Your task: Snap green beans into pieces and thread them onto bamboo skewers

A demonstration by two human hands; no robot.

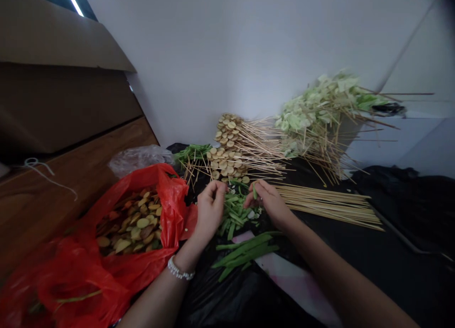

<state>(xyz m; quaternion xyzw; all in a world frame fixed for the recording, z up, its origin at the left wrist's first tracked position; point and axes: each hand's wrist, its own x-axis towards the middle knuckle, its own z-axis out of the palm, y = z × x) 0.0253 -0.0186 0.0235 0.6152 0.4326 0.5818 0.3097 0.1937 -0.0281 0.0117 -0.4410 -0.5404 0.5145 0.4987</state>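
Nearly upright green bean [254,191], right hand [270,202]

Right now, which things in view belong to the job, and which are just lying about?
Belonging to the job:
right hand pinching a green bean piece
left hand
cut green beans
whole green beans
bare bamboo skewers
skewered yellow slices
skewered greens
red plastic bag of yellow slices

Just lying about:
white cord
clear plastic bag

Head-worn camera looks forward and down at left hand [210,209] and right hand [272,202].
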